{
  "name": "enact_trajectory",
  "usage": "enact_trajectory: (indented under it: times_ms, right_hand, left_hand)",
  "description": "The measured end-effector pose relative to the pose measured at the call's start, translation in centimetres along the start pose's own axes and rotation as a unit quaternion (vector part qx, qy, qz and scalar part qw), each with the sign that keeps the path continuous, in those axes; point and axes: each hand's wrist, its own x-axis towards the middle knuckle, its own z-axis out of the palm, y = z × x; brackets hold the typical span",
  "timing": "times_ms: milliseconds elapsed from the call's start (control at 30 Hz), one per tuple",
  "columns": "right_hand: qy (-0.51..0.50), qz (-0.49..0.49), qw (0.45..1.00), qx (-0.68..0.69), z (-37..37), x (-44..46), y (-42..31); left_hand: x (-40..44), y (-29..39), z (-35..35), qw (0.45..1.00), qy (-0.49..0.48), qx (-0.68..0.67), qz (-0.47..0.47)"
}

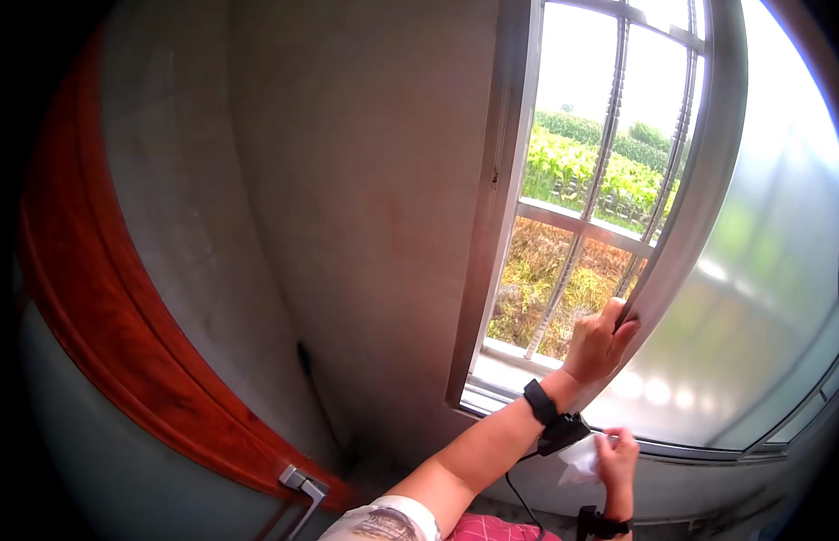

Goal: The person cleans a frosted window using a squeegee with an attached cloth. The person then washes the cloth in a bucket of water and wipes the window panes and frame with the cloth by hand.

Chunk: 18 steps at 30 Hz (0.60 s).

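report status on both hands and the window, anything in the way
Left hand gripping window frame; right hand pinching white cloth or tissue. Window partly open, metal bars beyond. Possible snag: black cable near left forearm.

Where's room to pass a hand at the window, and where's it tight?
Likely the opening between the left jamb and the left vertical bar, above or below the crossbar. Tight low on the sash stile: left hand grips its edge, right hand with white tissue or cloth just below.
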Motion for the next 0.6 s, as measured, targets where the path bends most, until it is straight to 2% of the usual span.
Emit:
enact_trajectory:
  times_ms: [67,167,233,267,367,500,600]
  right_hand:
    - [0.061,0.008,0.997,0.039,-3.4,1.7,-2.1]
    - [0.19,-0.059,0.97,0.137,-8.7,4.6,-4.2]
    - [0.27,-0.173,0.939,0.124,-12.4,6.9,-5.8]
    - [0.304,-0.209,0.914,0.166,-13.8,8.2,-6.6]
    - [0.367,-0.266,0.876,0.163,-18.2,11.1,-10.3]
    - [0.424,-0.4,0.8,0.141,-21.4,13.7,-15.9]
    - [0.506,-0.441,0.74,0.045,-23.0,15.2,-19.3]
  left_hand:
    - [0.0,-0.1,0.0,1.0,0.002,-0.004,0.008]
    - [0.1,0.0,0.0,1.0,0.001,0.001,0.008]
    - [0.1,-0.1,0.1,1.0,0.008,-0.003,0.006]
    - [0.1,0.0,0.2,1.0,0.005,-0.01,0.01]
    - [0.0,0.0,0.1,1.0,0.0,0.007,-0.012]
    - [-0.1,-0.4,0.3,0.999,0.009,0.033,0.007]
    - [-0.2,-0.8,0.2,1.0,0.011,0.017,0.013]
